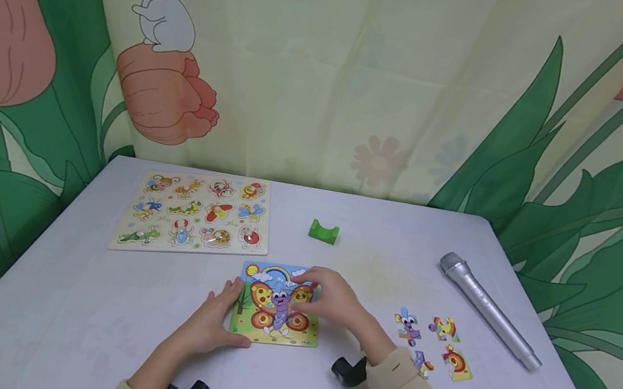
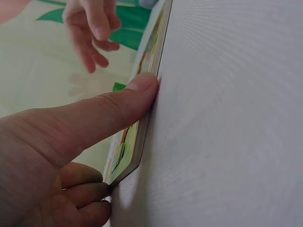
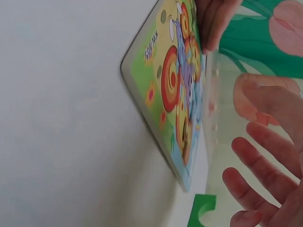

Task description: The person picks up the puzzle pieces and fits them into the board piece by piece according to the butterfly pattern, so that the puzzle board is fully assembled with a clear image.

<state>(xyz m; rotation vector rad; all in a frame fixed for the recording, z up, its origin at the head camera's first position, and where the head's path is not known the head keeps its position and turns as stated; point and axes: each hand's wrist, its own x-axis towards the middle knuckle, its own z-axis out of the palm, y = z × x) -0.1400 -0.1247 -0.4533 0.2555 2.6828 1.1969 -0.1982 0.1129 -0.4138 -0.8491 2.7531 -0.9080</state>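
A square butterfly puzzle board [image 1: 301,338] lies flat on the table near the middle in the head view. My left hand [image 1: 208,322] holds its near left corner, the thumb [image 2: 142,87] along the front edge and the fingers at the left side. Over the board's right half hovers my right hand [image 1: 334,297], hiding part of the picture. In the right wrist view its fingers [image 3: 260,165] are loosely spread above the board, with nothing between them. To the right lie loose puzzle pieces: a blue-and-purple one [image 1: 408,327], a yellow one [image 1: 444,328], a spiral one [image 1: 458,363] and another half behind the sleeve.
A larger insect puzzle board [image 1: 164,212] lies at the back left. A green notched block [image 1: 324,232] stands behind the butterfly board. A silver microphone [image 1: 490,311] lies at the right side of the white table [image 1: 53,317]. A printed curtain [image 1: 316,86] hangs behind.
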